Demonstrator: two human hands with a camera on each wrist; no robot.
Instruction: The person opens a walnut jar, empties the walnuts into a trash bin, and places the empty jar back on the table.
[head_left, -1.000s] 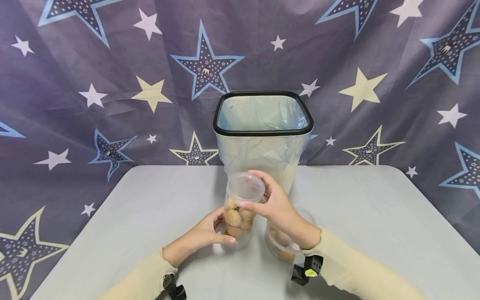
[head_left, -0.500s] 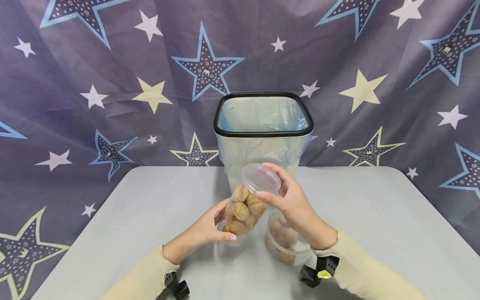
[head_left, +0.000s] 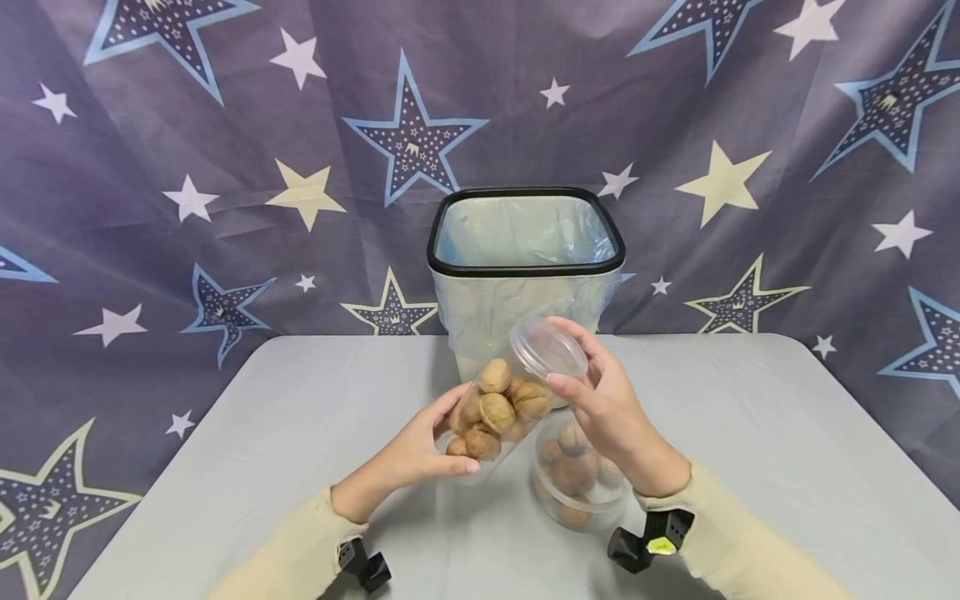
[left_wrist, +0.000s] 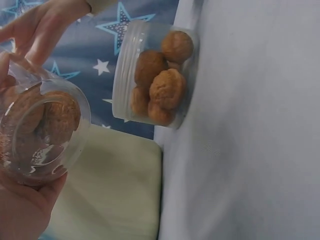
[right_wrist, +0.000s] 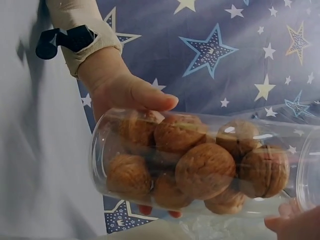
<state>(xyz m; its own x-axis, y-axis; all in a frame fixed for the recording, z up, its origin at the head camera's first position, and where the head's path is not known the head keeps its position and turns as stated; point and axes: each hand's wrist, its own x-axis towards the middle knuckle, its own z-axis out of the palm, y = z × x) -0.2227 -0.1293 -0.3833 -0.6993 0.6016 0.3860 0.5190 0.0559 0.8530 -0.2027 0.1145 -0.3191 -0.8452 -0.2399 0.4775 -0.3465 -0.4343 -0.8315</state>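
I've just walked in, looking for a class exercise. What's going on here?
Someone is holding a tilted clear jar of walnuts in both hands. The left hand grips its lower part; the right hand holds the end with the lid. A wider tub, also containing walnuts, sits on the table, and a lined bin stands behind.

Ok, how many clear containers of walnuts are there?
2. A tall jar is tilted in the left hand, the right hand on its lid; a low tub stands on the table. Any behind the bin would be hidden.
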